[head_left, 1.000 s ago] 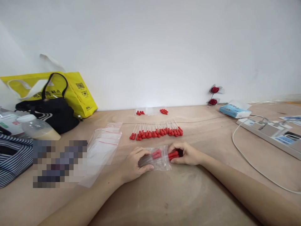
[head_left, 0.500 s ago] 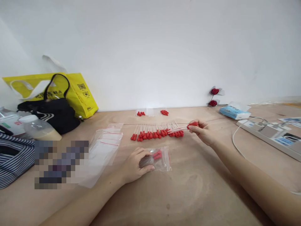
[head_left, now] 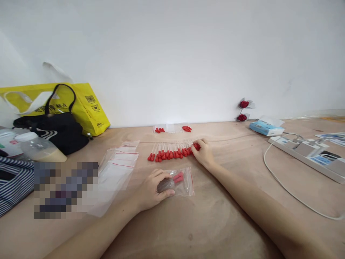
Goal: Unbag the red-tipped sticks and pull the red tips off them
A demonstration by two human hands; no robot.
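Note:
A clear zip bag (head_left: 187, 185) with a red-tipped bundle in it lies flat in front of me. The curved thumb and fingers of my left hand (head_left: 153, 189) hold its left end. Beyond it, a row of red-tipped sticks (head_left: 171, 155) lies side by side, thin pale stems pointing to the wall. At the row's right end my right hand (head_left: 204, 154) is closed, fingertips around red tips (head_left: 197, 146); how many sticks are in the grip is hidden. Filled clear bags (head_left: 170, 128) with red tips lie by the wall.
Flat clear zip bags (head_left: 118, 171) overlap on the left. Past them are a bottle (head_left: 40, 149), a black bag (head_left: 64, 135) and a yellow bag (head_left: 94, 111). To the right are a tissue pack (head_left: 265, 127), a power strip (head_left: 309, 158) with cable and dark red fabric roses (head_left: 243, 110).
My right hand has moved left and slightly down with the red-tipped sticks, from beside the row onto its right end. My left hand stays on the zip bag. The view has shifted slightly.

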